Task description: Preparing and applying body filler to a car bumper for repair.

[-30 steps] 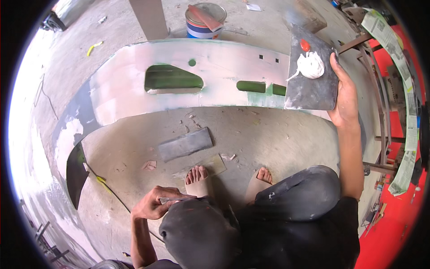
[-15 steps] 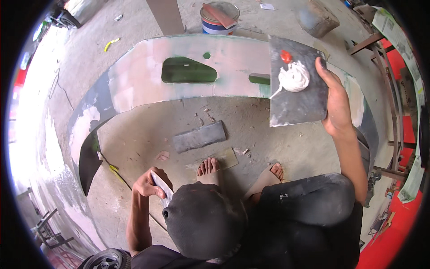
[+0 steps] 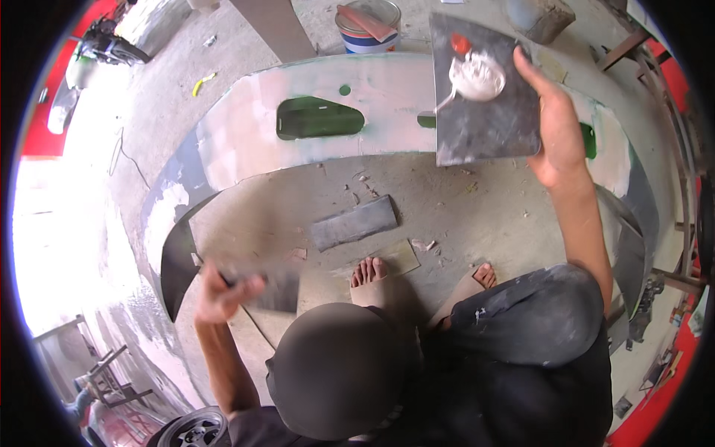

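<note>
My right hand [image 3: 560, 138] grips the right edge of a dark flat board [image 3: 488, 134] and holds it up over the far side. On the board sit a mound of white putty [image 3: 478, 76] and a small red dab of paste [image 3: 461, 43]. At the lower left, my left hand [image 3: 223, 294] is smeared by motion, its fingers closed on a dark flat spreader [image 3: 279, 290]. Beyond both hands curves a large car bumper [image 3: 238, 112], patched in pink, white and grey, with green showing in its openings. The board hides part of its right half.
A grey rectangular block [image 3: 354, 223] lies on the concrete floor before my feet, close to a thin tan sheet [image 3: 402, 257]. Behind the bumper stand a paint can [image 3: 367, 41] with a reddish strip on top and a post [image 3: 274, 30]. A wheel [image 3: 195, 430] is at the lower left.
My left hand has moved slightly left and turned the spreader, so its dark flat side now shows. My right hand has raised the board a little farther away. The view has shifted slightly.
</note>
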The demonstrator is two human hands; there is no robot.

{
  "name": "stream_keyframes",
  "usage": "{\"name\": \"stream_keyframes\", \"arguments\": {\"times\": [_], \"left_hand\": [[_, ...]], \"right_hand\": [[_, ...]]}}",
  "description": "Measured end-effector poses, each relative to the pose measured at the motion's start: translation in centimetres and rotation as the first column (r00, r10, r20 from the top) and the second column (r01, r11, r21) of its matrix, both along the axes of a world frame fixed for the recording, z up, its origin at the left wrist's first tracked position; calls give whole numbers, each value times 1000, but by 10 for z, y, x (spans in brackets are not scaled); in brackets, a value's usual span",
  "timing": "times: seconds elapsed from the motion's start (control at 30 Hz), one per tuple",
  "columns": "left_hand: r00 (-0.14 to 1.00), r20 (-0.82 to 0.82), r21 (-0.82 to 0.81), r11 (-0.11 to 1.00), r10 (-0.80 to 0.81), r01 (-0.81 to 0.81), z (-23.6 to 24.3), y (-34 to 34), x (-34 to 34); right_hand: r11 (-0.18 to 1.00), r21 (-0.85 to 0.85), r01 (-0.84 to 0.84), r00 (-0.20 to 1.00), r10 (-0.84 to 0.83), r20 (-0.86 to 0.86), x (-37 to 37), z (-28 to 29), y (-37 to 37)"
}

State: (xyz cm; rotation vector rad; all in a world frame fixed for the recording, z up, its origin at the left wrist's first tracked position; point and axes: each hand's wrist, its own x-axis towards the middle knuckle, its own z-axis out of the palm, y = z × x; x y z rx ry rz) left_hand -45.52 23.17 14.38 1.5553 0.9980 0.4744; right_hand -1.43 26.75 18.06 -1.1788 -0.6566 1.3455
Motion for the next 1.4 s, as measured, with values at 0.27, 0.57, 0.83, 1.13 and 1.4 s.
{"name": "stream_keyframes", "arguments": {"times": [0.27,0.57,0.83,1.13,1.4], "left_hand": [[919,-393,543,812,21,214,28,162,149],[773,-634,633,589,23,502,16,201,220],[780,-623,646,602,60,470,0,215,204],[836,-531,625,730,137,277,-6,187,189],[802,-593,507,808,75,300,-5,189,183]], "right_hand": [[978,142,151,988,-150,-22,8,21,-15],[966,109,235,958,-211,-196,18,28,-33],[975,99,199,962,-175,-207,9,31,-31],[972,113,205,971,-188,-145,11,46,-47],[927,113,357,933,-361,16,-9,51,-38]]}}
